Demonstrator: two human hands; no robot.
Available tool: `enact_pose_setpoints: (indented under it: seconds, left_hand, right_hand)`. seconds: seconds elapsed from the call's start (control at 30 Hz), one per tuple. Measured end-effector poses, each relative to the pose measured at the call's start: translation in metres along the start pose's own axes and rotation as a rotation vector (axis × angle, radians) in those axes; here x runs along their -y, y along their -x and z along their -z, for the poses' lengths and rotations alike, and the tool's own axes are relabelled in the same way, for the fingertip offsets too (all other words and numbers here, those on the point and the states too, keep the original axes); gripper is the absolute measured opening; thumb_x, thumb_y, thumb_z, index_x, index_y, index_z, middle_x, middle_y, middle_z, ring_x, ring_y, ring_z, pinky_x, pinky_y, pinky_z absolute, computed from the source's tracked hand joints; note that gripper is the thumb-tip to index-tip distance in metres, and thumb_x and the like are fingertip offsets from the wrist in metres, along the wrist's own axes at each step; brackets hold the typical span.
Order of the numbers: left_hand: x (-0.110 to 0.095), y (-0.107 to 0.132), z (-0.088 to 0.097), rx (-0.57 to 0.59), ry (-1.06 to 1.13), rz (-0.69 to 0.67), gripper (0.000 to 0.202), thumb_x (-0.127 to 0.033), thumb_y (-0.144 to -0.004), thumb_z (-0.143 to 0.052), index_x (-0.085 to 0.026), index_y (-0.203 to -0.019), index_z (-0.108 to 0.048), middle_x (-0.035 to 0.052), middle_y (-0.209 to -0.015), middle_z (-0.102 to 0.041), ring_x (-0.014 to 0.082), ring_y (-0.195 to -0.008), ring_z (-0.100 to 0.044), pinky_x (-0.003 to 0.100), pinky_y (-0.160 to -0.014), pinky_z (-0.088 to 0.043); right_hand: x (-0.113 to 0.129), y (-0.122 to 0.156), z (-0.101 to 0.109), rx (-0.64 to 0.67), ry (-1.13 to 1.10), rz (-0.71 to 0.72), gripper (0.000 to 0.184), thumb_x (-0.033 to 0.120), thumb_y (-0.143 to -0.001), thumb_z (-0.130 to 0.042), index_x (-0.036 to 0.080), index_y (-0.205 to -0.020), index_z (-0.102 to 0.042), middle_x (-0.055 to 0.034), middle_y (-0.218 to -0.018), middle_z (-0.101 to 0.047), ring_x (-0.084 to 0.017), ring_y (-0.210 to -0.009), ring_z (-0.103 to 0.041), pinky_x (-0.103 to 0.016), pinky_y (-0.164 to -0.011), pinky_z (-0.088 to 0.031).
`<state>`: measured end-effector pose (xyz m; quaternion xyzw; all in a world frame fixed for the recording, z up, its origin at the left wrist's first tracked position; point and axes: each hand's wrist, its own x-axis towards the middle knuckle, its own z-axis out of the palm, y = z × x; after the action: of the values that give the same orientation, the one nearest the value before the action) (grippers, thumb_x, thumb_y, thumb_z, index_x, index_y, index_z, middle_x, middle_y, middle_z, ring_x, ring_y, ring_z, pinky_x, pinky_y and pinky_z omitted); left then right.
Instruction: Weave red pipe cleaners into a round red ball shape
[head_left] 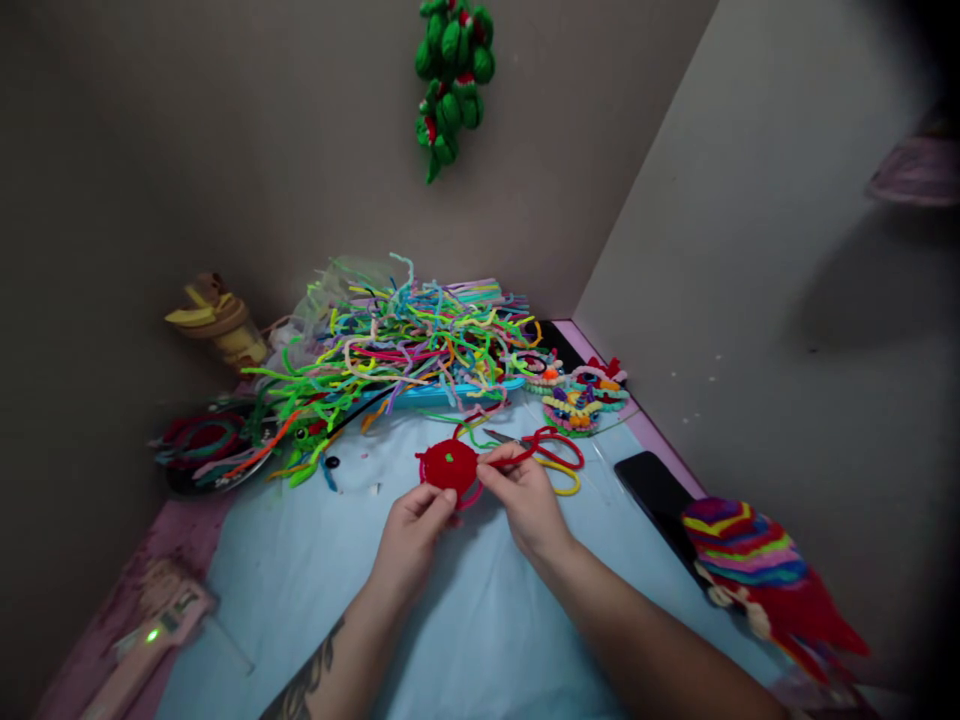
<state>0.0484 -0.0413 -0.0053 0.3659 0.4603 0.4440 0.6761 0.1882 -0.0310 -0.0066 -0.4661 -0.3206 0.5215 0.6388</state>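
Observation:
A flat red coiled disc [452, 466], which looks made of fuzzy pipe cleaner, has a small green spot at its middle and a pink loop along its lower edge. My left hand [420, 520] pinches the disc's lower rim between thumb and fingers. At its right rim, my right hand [521, 495] is closed on a red pipe cleaner [525, 452], whose length runs off to the right. Just beyond that hand lies a pair of scissors [501, 437], partly hidden, with red and yellow loops by its handle end.
Behind the hands, a blue tray [442, 396] is heaped with colourful pipe cleaners [420, 335]. Colourful owl-like figures [574, 400], a black phone [656, 495] and a striped piece [765, 560] lie right. A pink glue gun [157, 635] and a dark bowl [180, 480] are left.

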Motion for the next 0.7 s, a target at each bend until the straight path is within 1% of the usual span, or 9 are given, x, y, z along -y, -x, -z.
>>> enact_pose_setpoints:
  seconds: [0.07, 0.13, 0.23, 0.3, 0.37, 0.43, 0.5, 0.6, 0.7]
  left_hand:
    - [0.0, -0.001, 0.0, 0.006, -0.043, -0.016, 0.027, -0.041, -0.07, -0.069, -0.014, -0.064, -0.064, -0.0012, -0.06, -0.055, 0.0101, -0.057, -0.048, 0.023, -0.059, -0.043]
    - [0.0, -0.001, 0.0, -0.005, -0.121, -0.064, 0.026, -0.041, -0.07, -0.069, -0.015, -0.068, -0.067, -0.0004, -0.063, -0.058, 0.0109, -0.059, -0.05, 0.022, -0.06, -0.043]
    - [0.003, -0.002, 0.002, -0.07, -0.198, -0.148, 0.027, -0.04, -0.068, -0.071, -0.017, -0.083, -0.072, 0.0022, -0.078, -0.066, 0.0129, -0.068, -0.056, 0.022, -0.063, -0.045]
    - [0.005, -0.003, 0.003, -0.124, -0.199, -0.159, 0.03, -0.038, -0.066, -0.073, -0.018, -0.088, -0.073, 0.0032, -0.082, -0.069, 0.0132, -0.07, -0.058, 0.022, -0.065, -0.045]
    - [0.006, -0.003, 0.003, -0.156, -0.161, -0.123, 0.031, -0.037, -0.065, -0.075, -0.017, -0.089, -0.072, 0.0029, -0.077, -0.069, 0.0121, -0.066, -0.059, 0.021, -0.063, -0.046]
    - [0.005, -0.003, 0.002, -0.167, -0.062, -0.076, 0.034, -0.036, -0.063, -0.077, -0.017, -0.09, -0.071, 0.0022, -0.074, -0.069, 0.0109, -0.063, -0.058, 0.021, -0.062, -0.048]
    - [0.004, -0.002, 0.0, -0.158, 0.07, -0.033, 0.035, -0.035, -0.062, -0.078, -0.016, -0.089, -0.07, 0.003, -0.079, -0.069, 0.0117, -0.067, -0.06, 0.023, -0.064, -0.05]
    - [-0.001, -0.002, -0.002, -0.119, 0.226, 0.042, 0.033, -0.038, -0.065, -0.076, -0.015, -0.087, -0.069, 0.0052, -0.086, -0.069, 0.0144, -0.074, -0.063, 0.027, -0.067, -0.054]
    - [-0.004, -0.002, -0.001, -0.144, 0.291, 0.116, 0.034, -0.038, -0.063, -0.077, -0.014, -0.084, -0.068, 0.0058, -0.084, -0.069, 0.0142, -0.07, -0.063, 0.026, -0.061, -0.055]
  right_hand:
    - [0.001, 0.0, 0.0, -0.012, -0.036, -0.047, 0.02, 0.027, -0.06, -0.077, 0.019, -0.067, -0.06, 0.002, -0.064, -0.063, -0.013, -0.062, -0.055, -0.026, -0.062, -0.041]
    - [-0.001, -0.002, 0.0, -0.032, -0.071, -0.068, 0.023, 0.027, -0.058, -0.078, 0.019, -0.066, -0.058, 0.0027, -0.062, -0.062, -0.013, -0.061, -0.054, -0.025, -0.061, -0.04]
    - [-0.004, -0.005, 0.003, -0.082, -0.101, -0.102, 0.025, 0.027, -0.057, -0.078, 0.019, -0.067, -0.057, 0.0046, -0.057, -0.059, -0.01, -0.053, -0.048, -0.022, -0.053, -0.034]
    - [-0.006, -0.007, 0.004, -0.113, -0.114, -0.138, 0.028, 0.027, -0.056, -0.079, 0.019, -0.069, -0.055, 0.006, -0.055, -0.056, -0.008, -0.048, -0.043, -0.021, -0.048, -0.029]
    - [-0.007, -0.007, 0.004, -0.127, -0.126, -0.16, 0.031, 0.028, -0.055, -0.079, 0.019, -0.071, -0.054, 0.0068, -0.055, -0.055, -0.008, -0.048, -0.042, -0.021, -0.047, -0.027]
    - [-0.007, -0.005, 0.002, -0.128, -0.132, -0.152, 0.032, 0.028, -0.055, -0.079, 0.019, -0.072, -0.054, 0.0068, -0.056, -0.055, -0.008, -0.049, -0.044, -0.021, -0.049, -0.029]
    - [-0.007, -0.003, 0.001, -0.12, -0.121, -0.118, 0.031, 0.027, -0.056, -0.079, 0.019, -0.072, -0.055, 0.0062, -0.058, -0.057, -0.009, -0.052, -0.047, -0.022, -0.052, -0.033]
    - [-0.007, 0.0, -0.001, -0.086, -0.06, -0.044, 0.025, 0.025, -0.06, -0.077, 0.02, -0.073, -0.056, 0.0047, -0.063, -0.06, -0.011, -0.059, -0.052, -0.024, -0.059, -0.039]
    - [-0.009, 0.004, -0.001, -0.025, 0.019, 0.012, 0.019, 0.024, -0.065, -0.074, 0.02, -0.073, -0.057, 0.0041, -0.066, -0.06, -0.011, -0.062, -0.053, -0.024, -0.06, -0.039]
